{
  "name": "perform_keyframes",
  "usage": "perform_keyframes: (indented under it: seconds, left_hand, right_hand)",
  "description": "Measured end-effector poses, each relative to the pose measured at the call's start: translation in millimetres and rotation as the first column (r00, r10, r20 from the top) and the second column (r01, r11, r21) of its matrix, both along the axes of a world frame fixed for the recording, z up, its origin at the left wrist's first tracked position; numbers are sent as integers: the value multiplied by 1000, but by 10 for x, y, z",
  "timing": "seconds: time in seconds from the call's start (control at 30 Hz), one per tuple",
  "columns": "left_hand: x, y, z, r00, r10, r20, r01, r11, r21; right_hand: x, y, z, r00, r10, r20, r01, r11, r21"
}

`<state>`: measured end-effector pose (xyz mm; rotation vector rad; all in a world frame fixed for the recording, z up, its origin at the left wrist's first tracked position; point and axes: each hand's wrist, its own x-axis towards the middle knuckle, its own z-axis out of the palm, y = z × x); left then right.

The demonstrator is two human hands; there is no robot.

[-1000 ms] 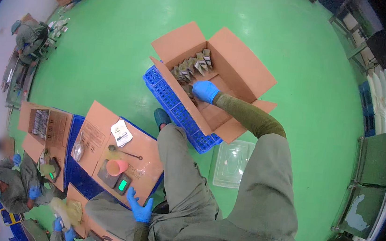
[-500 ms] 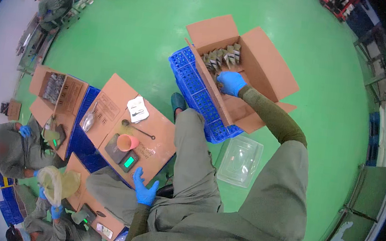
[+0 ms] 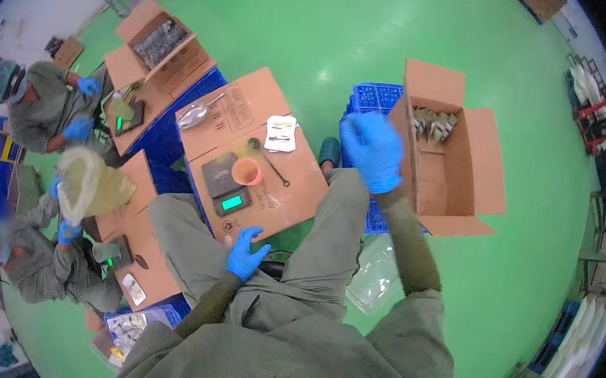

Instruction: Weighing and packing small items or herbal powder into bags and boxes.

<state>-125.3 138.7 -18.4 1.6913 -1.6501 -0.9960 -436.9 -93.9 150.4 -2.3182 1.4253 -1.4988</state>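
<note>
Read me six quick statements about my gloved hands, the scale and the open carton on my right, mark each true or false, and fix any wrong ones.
1. The pink cup sits on the digital scale. True.
2. The scale's display is dark. False: it glows green.
3. The long-handled scoop lies mostly left of the cup. False: it lies mostly to the right.
4. Packets are at the far end of the open carton. True.
5. Your left grip touches the scale. False: it is apart from it.
6. Your right grip wears a blue glove. True.
</note>
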Motion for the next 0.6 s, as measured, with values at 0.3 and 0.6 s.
perform_keyframes:
  seconds: [0.3, 0.6]
  left_hand:
    - [61, 161, -174, 987, 135, -86, -135, 991, 14]
    - [143, 66, -192, 990, 128, -51, -128, 992, 7]
  right_hand:
    - [1054, -859, -2666, 803, 329, -496, 16, 822, 570]
    - [1188, -1133, -2606, 736, 456, -500, 69, 684, 726]
